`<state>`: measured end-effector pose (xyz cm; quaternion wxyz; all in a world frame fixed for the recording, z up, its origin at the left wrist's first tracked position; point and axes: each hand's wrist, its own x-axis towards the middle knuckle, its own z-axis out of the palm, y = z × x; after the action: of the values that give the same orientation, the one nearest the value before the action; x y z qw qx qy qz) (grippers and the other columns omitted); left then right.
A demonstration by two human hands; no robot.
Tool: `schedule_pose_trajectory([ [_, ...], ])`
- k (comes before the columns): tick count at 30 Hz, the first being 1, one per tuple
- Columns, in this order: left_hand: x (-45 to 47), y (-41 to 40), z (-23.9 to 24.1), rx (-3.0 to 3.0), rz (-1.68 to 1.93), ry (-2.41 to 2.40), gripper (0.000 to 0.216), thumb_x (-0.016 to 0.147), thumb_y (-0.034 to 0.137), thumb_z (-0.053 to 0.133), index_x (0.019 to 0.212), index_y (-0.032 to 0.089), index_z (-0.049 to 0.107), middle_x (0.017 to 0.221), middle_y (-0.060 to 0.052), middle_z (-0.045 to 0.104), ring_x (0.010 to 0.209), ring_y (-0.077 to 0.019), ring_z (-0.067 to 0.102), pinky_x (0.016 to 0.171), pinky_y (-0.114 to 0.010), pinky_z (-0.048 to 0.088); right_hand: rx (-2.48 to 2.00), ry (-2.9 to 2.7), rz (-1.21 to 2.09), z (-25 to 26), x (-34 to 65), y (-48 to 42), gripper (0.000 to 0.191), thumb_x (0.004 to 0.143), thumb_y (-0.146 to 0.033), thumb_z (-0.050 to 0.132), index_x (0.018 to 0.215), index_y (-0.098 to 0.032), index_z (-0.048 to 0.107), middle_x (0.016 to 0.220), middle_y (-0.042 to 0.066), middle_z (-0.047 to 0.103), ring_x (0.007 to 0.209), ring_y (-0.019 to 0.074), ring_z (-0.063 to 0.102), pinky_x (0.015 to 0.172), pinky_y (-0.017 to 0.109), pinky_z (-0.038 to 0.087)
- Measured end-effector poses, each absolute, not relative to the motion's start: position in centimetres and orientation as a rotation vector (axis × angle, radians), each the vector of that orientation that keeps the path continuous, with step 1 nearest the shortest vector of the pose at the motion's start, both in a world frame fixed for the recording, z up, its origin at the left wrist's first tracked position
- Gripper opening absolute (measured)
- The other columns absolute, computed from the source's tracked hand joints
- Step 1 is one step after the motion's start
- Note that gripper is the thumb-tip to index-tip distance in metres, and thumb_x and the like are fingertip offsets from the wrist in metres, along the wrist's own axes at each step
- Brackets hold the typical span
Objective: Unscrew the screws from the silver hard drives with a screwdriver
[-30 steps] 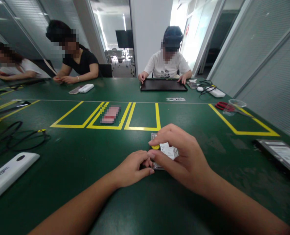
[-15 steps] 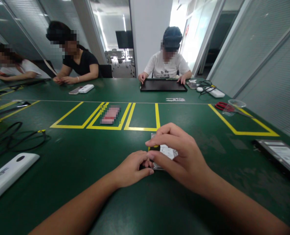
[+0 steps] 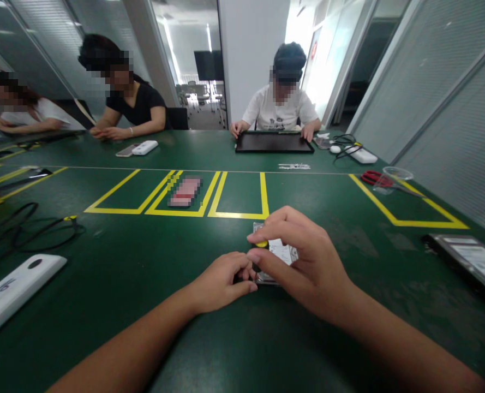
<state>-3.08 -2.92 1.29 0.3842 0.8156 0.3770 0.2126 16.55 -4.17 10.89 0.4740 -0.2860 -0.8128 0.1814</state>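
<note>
A hard drive [image 3: 281, 250] with a silver frame and a white label lies on the green table in front of me. My left hand [image 3: 226, 281] grips its near left edge with curled fingers. Over the drive, the thumb and fingers of my right hand [image 3: 303, 256] close around a screwdriver [image 3: 262, 244], of which only the yellow-and-black handle end shows. Its tip is out of sight, and my right hand covers part of the drive.
A second hard drive [image 3: 477, 265] lies at right. Red-handled scissors [image 3: 375, 178] and a clear plastic cup [image 3: 393, 177] sit beyond it. At left are a white power bank [image 3: 19, 295] and a black cable [image 3: 33, 232]. Yellow tape [image 3: 238, 215] marks the table. Co-workers sit opposite.
My right fingers have shifted slightly, and the screwdriver's handle end shows more yellow than before. My left hand and the drive stay in place.
</note>
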Motion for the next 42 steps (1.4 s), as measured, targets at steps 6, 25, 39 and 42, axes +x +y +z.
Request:
schedule_pose_trajectory([
  [6, -3.14, -2.77, 1.42, 2.102, 0.519, 0.97, 0.011, 0.085, 0.027, 0.065, 0.085, 0.017, 0.059, 0.081, 0.0, 0.061, 0.077, -0.0171, 0.056, 0.07, -0.028, 0.045, -0.692, -1.996, 0.435, 10.86, 16.51, -4.36, 0.021, 0.086, -0.013, 0.058, 0.105, -0.021, 0.066, 0.095, 0.003, 0.069, 0.089, 0.016, 0.061, 0.082, 0.034, 0.049],
  [25, -3.05, -2.99, 1.31, 2.098, 0.556, 0.978, 0.008, 0.086, 0.024, 0.063, 0.089, 0.017, 0.061, 0.083, -0.001, 0.061, 0.079, -0.017, 0.058, 0.072, -0.028, 0.046, -0.72, -2.014, 0.434, 11.01, 16.63, -4.17, 0.013, 0.087, -0.024, 0.068, 0.099, -0.018, 0.071, 0.093, 0.004, 0.064, 0.087, 0.0148, 0.06, 0.075, 0.03, 0.048],
  [39, -3.07, -2.93, 1.4, 2.069, 0.549, 0.987, 0.011, 0.084, 0.023, 0.066, 0.083, 0.016, 0.058, 0.081, 0.0, 0.062, 0.076, -0.0162, 0.058, 0.07, -0.028, 0.045, -0.697, -1.997, 0.422, 10.66, 16.57, -4.29, 0.015, 0.086, -0.021, 0.068, 0.1, -0.015, 0.07, 0.092, 0.004, 0.065, 0.088, 0.0135, 0.06, 0.078, 0.029, 0.047],
  [42, -3.07, -2.77, 1.22, 2.084, 0.54, 0.991, 0.012, 0.084, 0.024, 0.066, 0.08, 0.016, 0.057, 0.079, 0.0, 0.061, 0.075, -0.0159, 0.057, 0.068, -0.027, 0.044, -0.684, -1.996, 0.411, 10.76, 16.55, -4.34, 0.02, 0.087, -0.014, 0.061, 0.106, -0.014, 0.068, 0.095, 0.003, 0.068, 0.091, 0.0137, 0.061, 0.084, 0.031, 0.048],
])
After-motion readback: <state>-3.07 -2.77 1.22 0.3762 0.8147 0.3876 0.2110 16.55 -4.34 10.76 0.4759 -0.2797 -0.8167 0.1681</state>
